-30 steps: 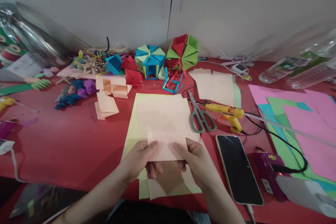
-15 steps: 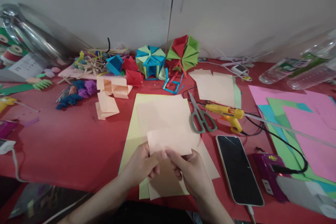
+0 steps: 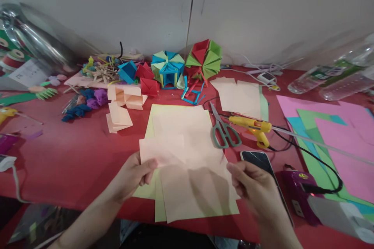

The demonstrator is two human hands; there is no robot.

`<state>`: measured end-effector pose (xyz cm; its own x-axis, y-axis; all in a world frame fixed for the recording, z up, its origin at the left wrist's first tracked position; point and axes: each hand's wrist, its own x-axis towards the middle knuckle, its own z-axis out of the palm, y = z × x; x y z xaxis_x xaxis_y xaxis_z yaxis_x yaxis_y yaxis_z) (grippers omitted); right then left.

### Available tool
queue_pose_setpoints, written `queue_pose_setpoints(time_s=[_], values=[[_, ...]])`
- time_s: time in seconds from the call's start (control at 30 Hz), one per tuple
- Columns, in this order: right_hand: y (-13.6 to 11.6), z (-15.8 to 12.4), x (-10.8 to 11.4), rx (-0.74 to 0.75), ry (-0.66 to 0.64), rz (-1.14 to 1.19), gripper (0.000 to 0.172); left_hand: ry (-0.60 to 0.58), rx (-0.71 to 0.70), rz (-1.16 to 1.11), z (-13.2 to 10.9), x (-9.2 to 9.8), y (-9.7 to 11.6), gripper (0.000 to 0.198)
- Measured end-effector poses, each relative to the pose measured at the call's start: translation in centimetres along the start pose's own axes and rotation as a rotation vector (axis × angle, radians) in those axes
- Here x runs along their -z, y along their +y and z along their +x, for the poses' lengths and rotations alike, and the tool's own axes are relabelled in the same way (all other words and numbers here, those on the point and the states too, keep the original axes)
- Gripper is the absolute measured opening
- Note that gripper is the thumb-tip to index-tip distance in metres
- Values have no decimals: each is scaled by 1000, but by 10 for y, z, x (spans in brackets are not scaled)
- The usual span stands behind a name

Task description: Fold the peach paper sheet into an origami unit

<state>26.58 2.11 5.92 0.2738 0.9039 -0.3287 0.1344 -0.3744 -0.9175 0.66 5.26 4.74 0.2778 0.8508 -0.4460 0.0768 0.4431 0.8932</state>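
My left hand (image 3: 131, 175) pinches a small folded piece of peach paper (image 3: 160, 149) by its lower left edge, thumb on top. The piece is held over a stack of larger peach sheets (image 3: 201, 198), with a yellow sheet (image 3: 146, 190) showing beneath. My right hand (image 3: 254, 186) is over the stack's right edge, apart from the folded piece and partly covering a phone (image 3: 257, 158). Its fingers are curled, thumb against them, with nothing seen between. Grey-handled scissors (image 3: 223, 130) lie at the stack's upper right.
Right of the scissors lies a yellow glue gun (image 3: 251, 123) with its cord. Coloured sheets (image 3: 341, 136) and plastic bottles (image 3: 312, 78) are farther right. Folded peach pieces (image 3: 119, 116), paper models (image 3: 168, 66) and a metal jug (image 3: 43, 39) stand toward the back and left.
My hands have moved apart. The left carried the folded paper leftward, and the right let go of it and moved right, over the phone's upper part.
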Motion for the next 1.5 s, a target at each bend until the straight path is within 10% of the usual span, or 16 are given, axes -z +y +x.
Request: queue_pose_setpoints(time_s=[0.27,0.4,0.63,1.5], values=[[-24,4,-34,549,-189,-360,18,-307,-12,301,5,-24,10,38],[-24,24,-43,507,-285,-391,16,-263,-220,601,22,-20,27,33],[-31,72,-55,541,-205,-410,14,9,-504,440,80,-26,40,36],[-15,71,-68,506,-247,-238,14,60,-475,242,89,-26,4,25]])
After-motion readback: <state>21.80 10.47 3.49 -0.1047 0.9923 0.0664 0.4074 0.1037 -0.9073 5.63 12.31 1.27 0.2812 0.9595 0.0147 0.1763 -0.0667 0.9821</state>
